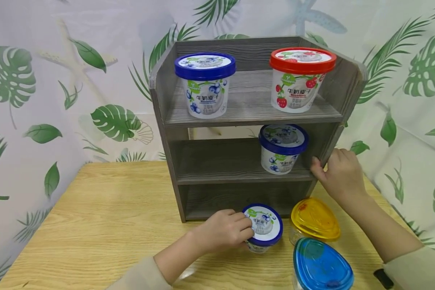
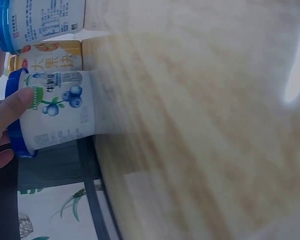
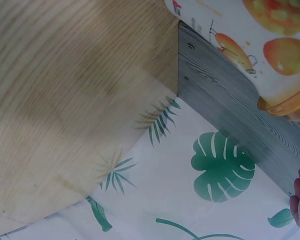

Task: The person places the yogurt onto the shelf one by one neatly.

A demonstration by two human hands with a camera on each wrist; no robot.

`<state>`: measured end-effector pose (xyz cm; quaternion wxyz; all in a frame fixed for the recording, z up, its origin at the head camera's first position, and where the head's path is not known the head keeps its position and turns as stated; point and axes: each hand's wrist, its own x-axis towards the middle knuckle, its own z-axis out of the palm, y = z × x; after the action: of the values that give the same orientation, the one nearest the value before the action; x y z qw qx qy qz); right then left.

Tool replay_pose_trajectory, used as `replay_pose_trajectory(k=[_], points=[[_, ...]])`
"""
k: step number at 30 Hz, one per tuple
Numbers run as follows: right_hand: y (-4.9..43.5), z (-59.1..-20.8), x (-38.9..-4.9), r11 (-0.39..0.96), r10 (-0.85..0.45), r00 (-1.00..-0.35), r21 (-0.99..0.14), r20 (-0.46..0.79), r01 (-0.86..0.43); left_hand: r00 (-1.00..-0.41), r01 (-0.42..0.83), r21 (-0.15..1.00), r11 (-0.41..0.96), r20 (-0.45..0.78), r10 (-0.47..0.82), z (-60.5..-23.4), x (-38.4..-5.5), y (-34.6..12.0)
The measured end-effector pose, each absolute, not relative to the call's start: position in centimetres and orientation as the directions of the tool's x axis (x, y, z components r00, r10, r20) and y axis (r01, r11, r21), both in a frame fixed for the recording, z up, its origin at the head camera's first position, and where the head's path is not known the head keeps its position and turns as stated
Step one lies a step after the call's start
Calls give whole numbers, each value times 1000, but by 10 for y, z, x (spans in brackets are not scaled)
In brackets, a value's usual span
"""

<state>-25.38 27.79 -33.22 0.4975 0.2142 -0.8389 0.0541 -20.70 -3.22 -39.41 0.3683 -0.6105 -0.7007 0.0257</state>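
On the table in front of the shelf stands a blue-lidded blueberry ice cream tub point(image 1: 264, 225). My left hand point(image 1: 226, 228) grips it from the left, and in the left wrist view the thumb lies against the printed side of the tub point(image 2: 65, 112). Higher up, my right hand point(image 1: 342, 175) holds the right side panel of the grey wooden shelf point(image 1: 221, 179), its thumb over the front edge. The right wrist view shows fingers at the outer face of that panel point(image 3: 230, 100). Another blue-lidded tub point(image 1: 282, 151) sits on the middle level, near the thumb.
The top level carries a blue-lidded tub point(image 1: 205, 88) at left and a red-lidded strawberry tub point(image 1: 299, 82) at right. A yellow-lidded container point(image 1: 315, 219) and a blue-lidded container point(image 1: 322, 264) stand on the table point(image 1: 105, 225), right of the gripped tub. Leaf-patterned cloth hangs behind.
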Motion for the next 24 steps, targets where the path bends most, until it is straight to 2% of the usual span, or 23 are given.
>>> replay_pose_trajectory(k=[8, 18, 24], points=[[277, -333, -254, 904, -302, -416, 119, 858, -411, 105, 795, -540, 276, 570, 815, -402, -210, -28], [277, -333, -253, 904, -311, -420, 129, 853, -407, 107, 789, -544, 285, 579, 808, -405, -210, -25], [277, -333, -253, 904, -310, -420, 128, 853, -407, 139, 777, -556, 294, 608, 782, -395, -205, -26]])
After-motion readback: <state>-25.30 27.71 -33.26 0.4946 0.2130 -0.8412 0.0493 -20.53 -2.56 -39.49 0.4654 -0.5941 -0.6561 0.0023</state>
